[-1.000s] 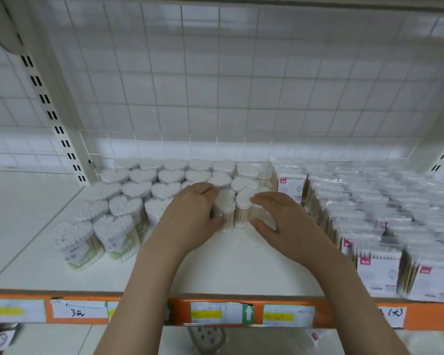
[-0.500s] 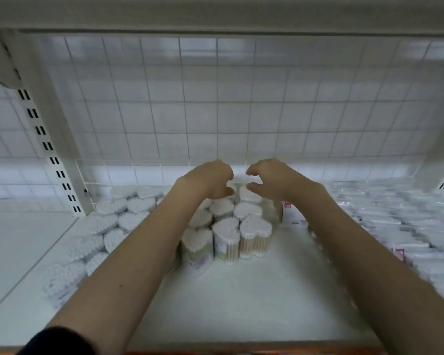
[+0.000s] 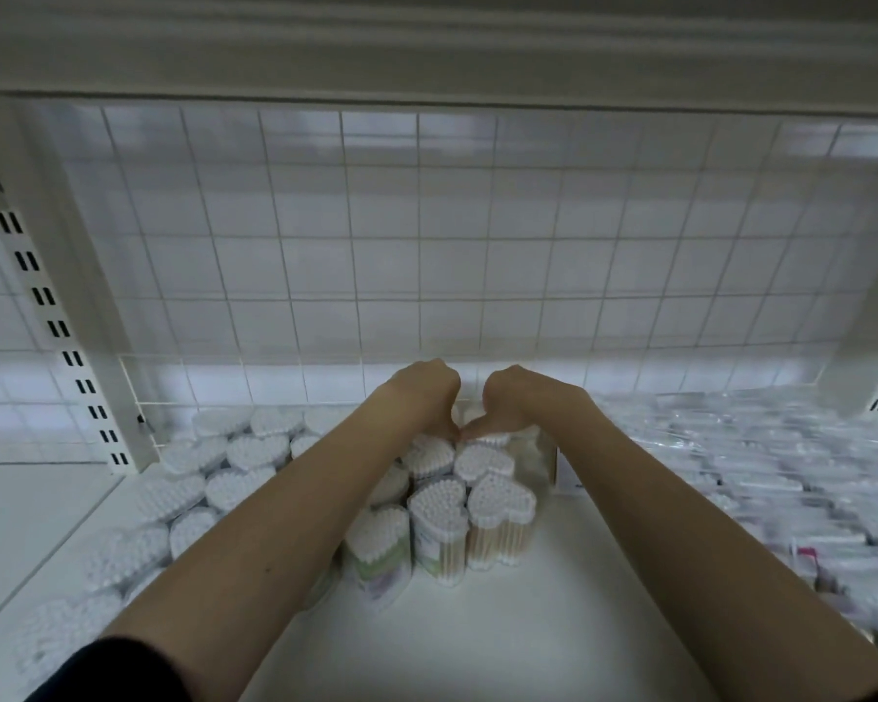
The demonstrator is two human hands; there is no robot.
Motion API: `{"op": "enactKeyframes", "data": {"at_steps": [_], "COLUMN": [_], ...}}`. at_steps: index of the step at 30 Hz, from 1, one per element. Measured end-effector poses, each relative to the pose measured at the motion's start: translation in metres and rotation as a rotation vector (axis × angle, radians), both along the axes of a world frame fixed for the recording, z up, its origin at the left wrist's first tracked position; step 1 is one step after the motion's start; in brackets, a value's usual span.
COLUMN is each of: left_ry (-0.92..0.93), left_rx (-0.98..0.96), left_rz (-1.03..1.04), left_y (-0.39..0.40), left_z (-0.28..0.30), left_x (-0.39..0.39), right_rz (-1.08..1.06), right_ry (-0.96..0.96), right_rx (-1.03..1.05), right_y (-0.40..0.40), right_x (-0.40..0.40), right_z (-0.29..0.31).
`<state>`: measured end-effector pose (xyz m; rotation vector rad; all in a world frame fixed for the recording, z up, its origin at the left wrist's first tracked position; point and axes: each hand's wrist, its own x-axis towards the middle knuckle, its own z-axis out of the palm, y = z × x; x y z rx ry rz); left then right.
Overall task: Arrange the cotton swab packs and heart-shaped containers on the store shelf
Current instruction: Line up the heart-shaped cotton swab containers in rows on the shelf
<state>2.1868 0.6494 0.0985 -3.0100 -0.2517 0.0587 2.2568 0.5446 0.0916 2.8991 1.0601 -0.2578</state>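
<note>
Left hand (image 3: 422, 397) and right hand (image 3: 515, 400) reach side by side to the back of the white shelf board (image 3: 503, 625), knuckles up, fingers curled downward. Thumb tips meet just above the rearmost clear heart-shaped containers of white-tipped cotton swabs (image 3: 482, 461). Fingertips hidden behind the knuckles; cannot tell whether either hand holds a container.

Containers stand upright in a tight cluster directly below and in front of the hands, and continue in rows to the left of the left forearm. Right of the right forearm: rows of clear flat cotton swab packs (image 3: 761, 478), blurred. Beyond the hands: white wire grid back panel (image 3: 427, 245). Dark sleeve (image 3: 107, 671) on left arm.
</note>
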Motion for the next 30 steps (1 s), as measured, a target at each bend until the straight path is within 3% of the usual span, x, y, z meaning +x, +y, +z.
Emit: {"op": "enactKeyframes", "data": {"at_steps": [11, 22, 30], "left_ry": [0.072, 0.09, 0.082], "left_rx": [-0.204, -0.155, -0.133], "left_rz": [-0.021, 0.034, -0.036], "left_y": [0.015, 0.021, 0.016], "left_z": [0.006, -0.002, 0.001], "left_x": [0.006, 0.013, 0.011], "right_rz": [0.091, 0.101, 0.096], "right_ry": [0.063, 0.132, 0.156], "right_rx": [0.205, 0.168, 0.146], "right_y": [-0.007, -0.011, -0.012], "right_x": [0.006, 0.014, 0.016], "right_z": [0.019, 0.026, 0.024]}}
